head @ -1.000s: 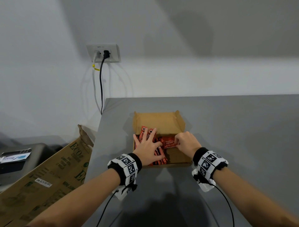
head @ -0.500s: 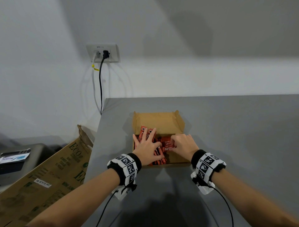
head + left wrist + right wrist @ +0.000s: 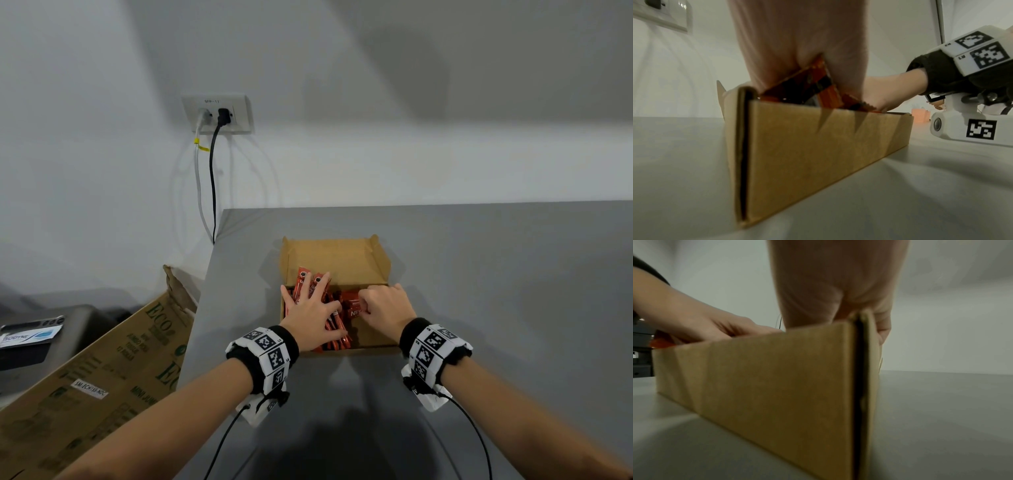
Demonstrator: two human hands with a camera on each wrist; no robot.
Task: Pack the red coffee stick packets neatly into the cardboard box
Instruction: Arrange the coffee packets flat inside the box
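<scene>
An open cardboard box (image 3: pixel 342 253) sits on the grey table (image 3: pixel 479 274). Several red coffee stick packets (image 3: pixel 303 281) lie in its left half. My left hand (image 3: pixel 308 305) lies flat on them with fingers spread. My right hand (image 3: pixel 380 305) is in the box's right half with fingers curled, pinching a red packet (image 3: pixel 352 305) that lies crosswise. In the left wrist view, packet ends (image 3: pixel 818 91) stick up above the box wall (image 3: pixel 818 154) under my palm. The right wrist view shows only the box wall (image 3: pixel 766 378) and both hands.
A larger printed cardboard carton (image 3: pixel 102 377) leans off the table's left edge. A wall socket (image 3: pixel 217 113) with two cables hangs behind the table corner. A dark device (image 3: pixel 30 339) sits at far left.
My right hand has moved left within the box, bringing the crosswise packet toward the packets under my left hand. The left hand has stayed in place.
</scene>
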